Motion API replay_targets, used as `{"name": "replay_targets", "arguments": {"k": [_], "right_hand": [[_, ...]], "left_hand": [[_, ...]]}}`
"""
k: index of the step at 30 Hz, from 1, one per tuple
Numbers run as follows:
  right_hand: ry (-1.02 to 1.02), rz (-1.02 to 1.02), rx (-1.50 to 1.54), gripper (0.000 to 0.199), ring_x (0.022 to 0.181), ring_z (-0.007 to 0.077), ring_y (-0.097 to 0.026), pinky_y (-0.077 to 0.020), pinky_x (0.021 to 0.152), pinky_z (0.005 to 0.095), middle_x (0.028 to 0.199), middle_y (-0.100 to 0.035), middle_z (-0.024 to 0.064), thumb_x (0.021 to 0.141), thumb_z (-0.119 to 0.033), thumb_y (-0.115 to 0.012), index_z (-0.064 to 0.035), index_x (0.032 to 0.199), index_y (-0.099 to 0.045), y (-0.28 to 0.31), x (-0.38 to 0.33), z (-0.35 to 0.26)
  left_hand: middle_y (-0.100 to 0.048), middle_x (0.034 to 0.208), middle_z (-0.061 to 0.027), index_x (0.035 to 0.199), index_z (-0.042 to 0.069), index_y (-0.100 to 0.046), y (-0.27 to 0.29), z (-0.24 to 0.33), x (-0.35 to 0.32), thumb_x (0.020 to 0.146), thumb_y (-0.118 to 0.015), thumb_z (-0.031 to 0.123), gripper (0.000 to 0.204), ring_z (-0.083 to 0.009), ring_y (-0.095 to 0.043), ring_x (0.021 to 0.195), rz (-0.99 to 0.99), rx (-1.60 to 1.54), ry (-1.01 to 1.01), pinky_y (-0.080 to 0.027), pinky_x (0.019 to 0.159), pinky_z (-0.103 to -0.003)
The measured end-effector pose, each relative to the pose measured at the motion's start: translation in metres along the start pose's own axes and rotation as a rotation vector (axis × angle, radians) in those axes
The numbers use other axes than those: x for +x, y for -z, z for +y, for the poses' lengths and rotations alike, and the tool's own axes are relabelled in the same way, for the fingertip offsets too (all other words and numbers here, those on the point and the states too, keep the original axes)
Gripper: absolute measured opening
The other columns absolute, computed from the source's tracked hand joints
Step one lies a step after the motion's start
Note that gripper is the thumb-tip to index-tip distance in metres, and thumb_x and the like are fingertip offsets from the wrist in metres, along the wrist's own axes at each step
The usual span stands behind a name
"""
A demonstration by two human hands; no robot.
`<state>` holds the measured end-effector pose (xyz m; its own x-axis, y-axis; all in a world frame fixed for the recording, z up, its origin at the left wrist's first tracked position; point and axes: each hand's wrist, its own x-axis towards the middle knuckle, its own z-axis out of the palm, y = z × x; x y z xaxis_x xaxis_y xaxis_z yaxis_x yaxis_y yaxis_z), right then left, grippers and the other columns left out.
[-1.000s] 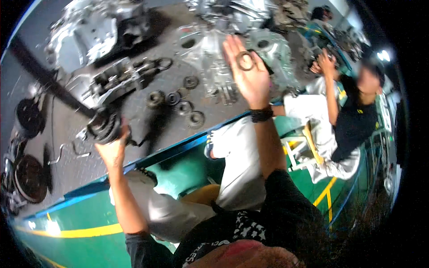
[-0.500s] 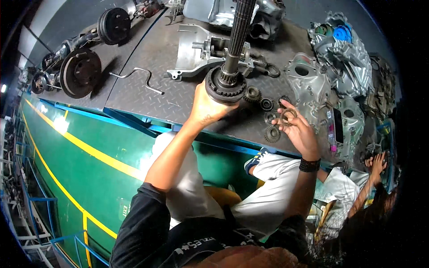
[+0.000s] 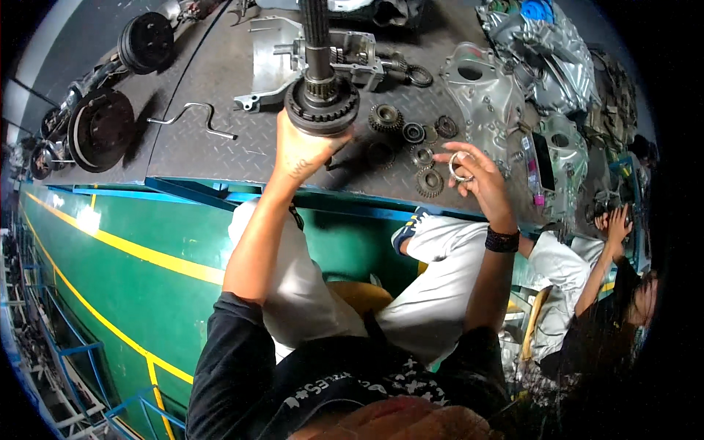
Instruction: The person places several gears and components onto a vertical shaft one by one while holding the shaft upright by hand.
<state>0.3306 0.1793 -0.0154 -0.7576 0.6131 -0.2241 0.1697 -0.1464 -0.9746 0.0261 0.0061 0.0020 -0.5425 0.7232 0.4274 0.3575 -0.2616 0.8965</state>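
My left hand (image 3: 306, 152) is closed around the lower end of a splined transmission shaft (image 3: 317, 44), holding it upright above the bench's near edge. A dark toothed hub (image 3: 321, 111) sits on the shaft just over my fingers. In my right hand (image 3: 485, 182) is a thin metal ring (image 3: 452, 169), pinched by the fingers and apart from the shaft. Close to that hand lie small gears (image 3: 430, 182) and a dark bearing-like ring (image 3: 413, 133). A larger gear (image 3: 386, 117) rests between the shaft and these parts.
An opened gearbox housing (image 3: 273, 70) stands behind the shaft. A bent crank handle (image 3: 192, 121) and brake drums (image 3: 103, 132) are at left. Cast housings (image 3: 484, 95) and a phone (image 3: 543, 161) lie at right, where another person's hands (image 3: 614, 221) work on parts.
The whole view has shifted, so bench parts appear higher and further left. The ring in my right hand has tilted more upright. Both hands keep their hold.
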Motion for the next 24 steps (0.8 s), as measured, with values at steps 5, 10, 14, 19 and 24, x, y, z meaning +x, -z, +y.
{"name": "replay_targets", "arguments": {"k": [5, 10, 14, 19, 24], "right_hand": [[0.02, 0.082, 0.116, 0.043, 0.1, 0.0195, -0.068, -0.052, 0.083, 0.0284, 0.142, -0.064, 0.0172, 0.109, -0.016, -0.052, -0.0032, 0.15, -0.05, 0.004, 0.003, 0.01], [0.064, -0.022, 0.275, 0.055, 0.129, 0.0334, -0.063, -0.049, 0.109, 0.0403, 0.154, -0.051, 0.0235, 0.11, -0.018, -0.048, -0.0025, 0.161, -0.034, -0.002, 0.008, 0.013], [0.225, -0.248, 0.511, 0.057, 0.135, 0.0363, -0.057, -0.0445, 0.118, 0.0421, 0.155, -0.049, 0.0249, 0.112, -0.02, -0.04, -0.001, 0.164, -0.026, -0.026, 0.021, -0.048], [0.713, -0.293, 0.445, 0.054, 0.135, 0.035, -0.058, -0.0422, 0.122, 0.0443, 0.149, -0.055, 0.023, 0.113, -0.023, -0.043, 0.0021, 0.16, -0.033, -0.086, 0.046, -0.195], [0.865, 0.022, -0.033, 0.048, 0.105, 0.0225, -0.068, -0.0592, 0.091, 0.0364, 0.136, -0.067, 0.0136, 0.107, -0.034, -0.061, -0.0096, 0.148, -0.058, -0.177, 0.013, -0.313]], "left_hand": [[-0.078, 0.098, -0.0059, 0.103, 0.0, -0.075, 0.005, -0.004, 0.0, 0.073, -0.086, 0.004, 0.032, -0.013, -0.073, 0.088, -0.006, 0.119, -0.023, -0.058, 0.085, -0.032], [-0.078, 0.098, -0.0044, 0.104, 0.001, -0.074, 0.004, -0.001, 0.001, 0.071, -0.089, 0.007, 0.036, -0.0119, -0.071, 0.089, 0.031, 0.036, 0.024, -0.058, 0.087, -0.032], [-0.076, 0.1, -0.0074, 0.108, 0.0, -0.068, 0.003, -0.016, 0.01, 0.068, -0.09, 0.011, 0.047, -0.0146, -0.07, 0.091, -0.014, 0.013, 0.064, -0.057, 0.088, -0.034], [-0.076, 0.106, -0.008, 0.111, 0.001, -0.068, 0.016, -0.017, 0.011, 0.066, -0.088, 0.008, 0.049, -0.0167, -0.07, 0.097, -0.006, 0.014, 0.038, -0.055, 0.095, -0.035], [-0.075, 0.107, -0.0082, 0.111, 0.001, -0.067, 0.006, -0.006, 0.008, 0.063, -0.089, 0.008, 0.053, -0.0175, -0.07, 0.098, 0.026, 0.054, 0.029, -0.055, 0.096, -0.036]]}}
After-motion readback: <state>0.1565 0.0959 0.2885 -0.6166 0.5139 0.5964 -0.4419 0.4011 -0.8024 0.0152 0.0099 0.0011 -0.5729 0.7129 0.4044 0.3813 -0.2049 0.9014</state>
